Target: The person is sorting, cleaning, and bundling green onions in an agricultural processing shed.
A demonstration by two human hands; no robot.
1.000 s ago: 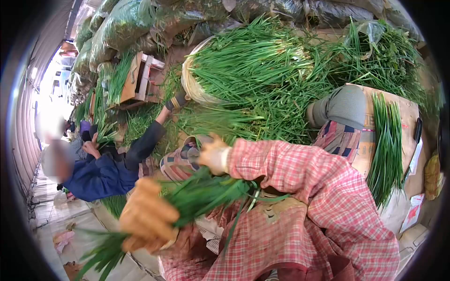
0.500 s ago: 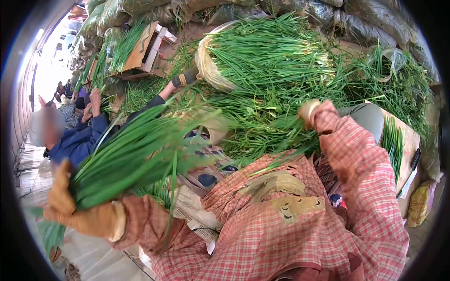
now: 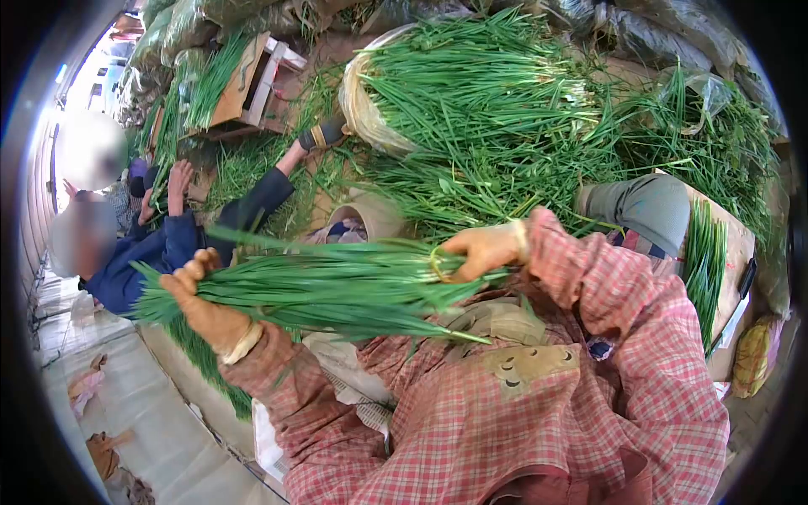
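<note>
The fingertips of the right hand (image 3: pixel 484 252) disappear behind the bunch of long green leaves (image 3: pixel 311 288), and the bunch's lower edge is blurred; the left hand (image 3: pixel 206 305) curls its fingers over the leafy end, its thumb hard to make out. The right hand pinches the paler stem end between thumb and fingers, beside a thin yellowish band (image 3: pixel 435 264) whose far side is hidden. The bunch lies across both hands, in front of the plaid garment (image 3: pixel 471 412). Beyond it, one large heap of green stalks (image 3: pixel 480 84) sits partly in pale plastic (image 3: pixel 362 105); its stalks overlap too much to count. One wooden stand (image 3: pixel 240 88) stands at the upper left, and one more bundle (image 3: pixel 705 269) rests on cardboard (image 3: pixel 734 244) at the right. One co-worker in blue (image 3: pixel 139 261) sits at the left; people behind are too crowded to count.
</note>
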